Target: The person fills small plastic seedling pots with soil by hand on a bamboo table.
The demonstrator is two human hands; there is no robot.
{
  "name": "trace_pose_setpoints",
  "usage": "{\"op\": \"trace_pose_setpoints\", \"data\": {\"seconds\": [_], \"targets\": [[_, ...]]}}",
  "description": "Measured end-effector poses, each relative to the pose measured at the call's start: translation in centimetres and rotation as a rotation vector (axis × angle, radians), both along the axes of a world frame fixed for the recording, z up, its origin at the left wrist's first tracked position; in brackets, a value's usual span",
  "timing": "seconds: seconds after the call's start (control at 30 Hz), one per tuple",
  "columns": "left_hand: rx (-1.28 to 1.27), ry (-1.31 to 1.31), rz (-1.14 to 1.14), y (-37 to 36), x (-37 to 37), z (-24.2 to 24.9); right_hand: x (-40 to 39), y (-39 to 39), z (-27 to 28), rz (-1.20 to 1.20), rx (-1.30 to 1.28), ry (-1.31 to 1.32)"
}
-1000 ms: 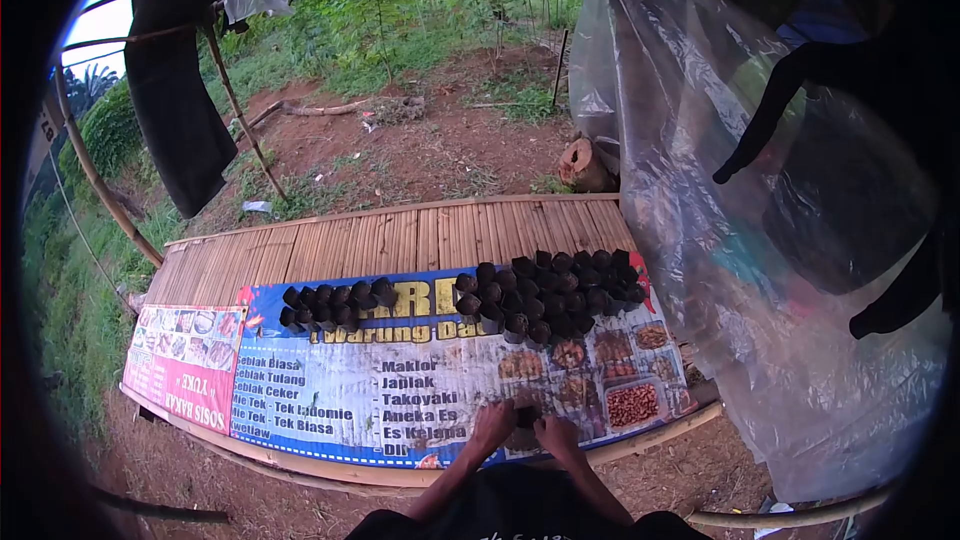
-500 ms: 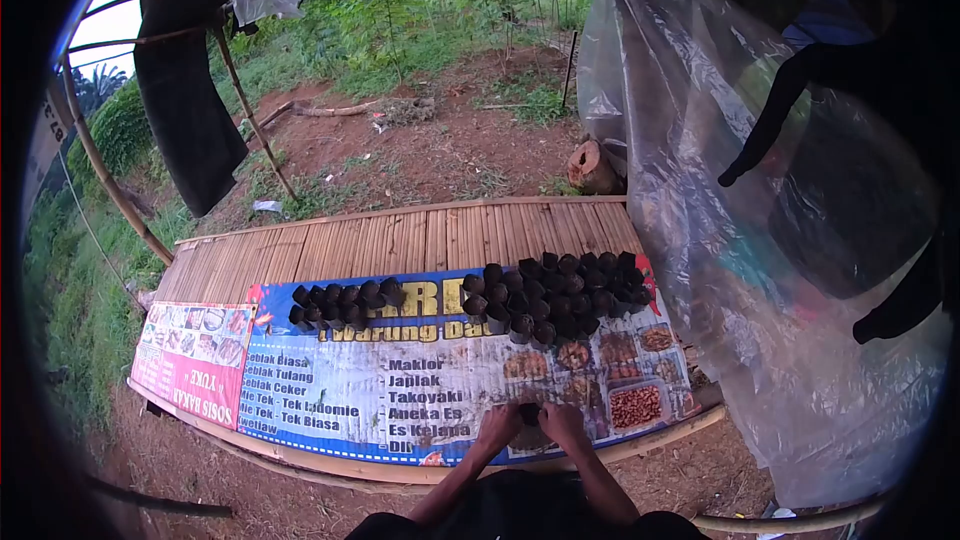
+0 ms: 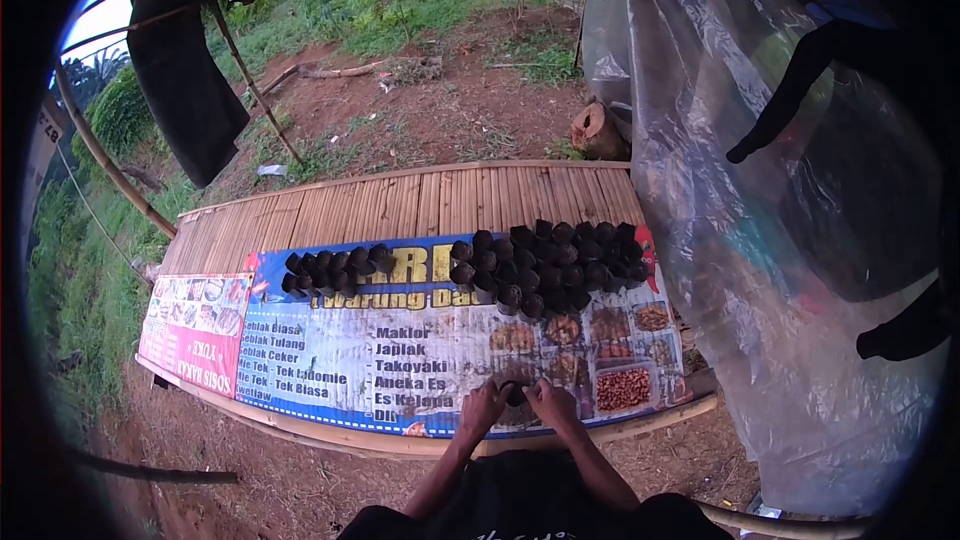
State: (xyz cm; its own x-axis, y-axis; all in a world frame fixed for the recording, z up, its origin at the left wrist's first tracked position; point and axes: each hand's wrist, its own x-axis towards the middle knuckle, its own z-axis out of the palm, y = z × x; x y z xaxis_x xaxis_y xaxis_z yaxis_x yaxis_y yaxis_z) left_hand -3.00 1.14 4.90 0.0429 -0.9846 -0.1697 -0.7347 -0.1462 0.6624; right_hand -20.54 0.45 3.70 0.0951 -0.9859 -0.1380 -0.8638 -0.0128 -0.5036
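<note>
My left hand point(image 3: 484, 407) and my right hand point(image 3: 553, 404) meet near the front edge of the bamboo table, their fingers closed on opposite sides of one small black pot point(image 3: 516, 394). Under them lies a printed banner point(image 3: 340, 345) with menu words and food pictures. Beyond my hands, a large group of black pots point(image 3: 550, 265) stands close together on the banner. Farther left is a smaller group of the same dark pots point(image 3: 335, 270).
Bamboo slats point(image 3: 400, 202) form the table's back part. A clear plastic sheet point(image 3: 700, 240) hangs along the right side. A cut log point(image 3: 597, 130) lies behind the table. Dark cloth point(image 3: 185, 70) hangs at the upper left beside bamboo poles.
The view has tilted down, so the table and pots appear higher. My hands still hold the small pot, whose opening now shows more clearly between my fingers.
</note>
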Motion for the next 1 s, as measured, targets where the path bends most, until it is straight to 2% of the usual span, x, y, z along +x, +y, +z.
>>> {"op": "trace_pose_setpoints", "data": {"seconds": [0.1, 0.13, 0.2, 0.27, 0.33, 0.37, 0.4, 0.43, 0.47, 0.53, 0.77, 0.87, 0.93, 1.0], "targets": [[0.005, 0.012, 0.072, 0.7, -1.1, 2.1, -1.1, -0.9, 0.8, 0.067, 0.044, -0.072], [0.088, -0.083, 0.099, 0.8, -1.1, 1.5, -1.4, -1.5, 0.0, 0.079, 0.013, -0.054], [0.097, -0.047, 0.214, 0.6, -1.1, -0.1, -2.0, -1.5, -0.5, 0.105, -0.016, -0.032], [0.113, -0.070, 0.250, 0.7, -1.8, -1.2, -2.2, -2.6, 0.8, 0.048, 0.120, -0.125], [0.091, -0.156, 0.282, 0.6, -2.4, -1.4, -2.0, -3.4, -0.4, 0.079, 0.065, -0.077], [0.070, -0.084, 0.299, 0.8, -2.8, 0.6, -1.9, -3.9, -0.7, 0.069, 0.014, -0.094], [0.103, -0.095, 0.310, 2.1, -2.9, 0.0, -2.0, -2.1, -0.9, 0.049, 0.004, -0.112], [0.008, -0.060, 0.215, 3.1, -3.0, -0.8, -2.3, -1.8, -1.4, 0.052, -0.111, -0.135], [-0.111, -0.023, 0.119, 2.9, -3.0, -0.9, -2.3, -1.8, -0.9, 0.060, -0.106, -0.143], [-0.026, 0.052, 0.185, 3.7, -4.5, -0.1, -2.8, -0.4, 0.3, 0.067, -0.023, -0.200], [-0.253, -0.068, 0.303, 4.1, -6.1, -1.6, -3.0, 1.4, -1.6, 0.201, -0.062, -0.204], [-0.202, -0.137, 0.315, 4.4, -5.7, -1.4, -2.5, 1.2, -1.3, 0.219, -0.047, -0.174], [-0.049, -0.150, 0.333, 4.1, -5.4, -0.7, -2.4, 1.3, -0.8, 0.219, -0.042, -0.176], [-0.120, -0.106, 0.321, 3.9, -4.9, -0.6, -2.0, 0.9, 0.2, 0.237, 0.003, -0.195]]}}
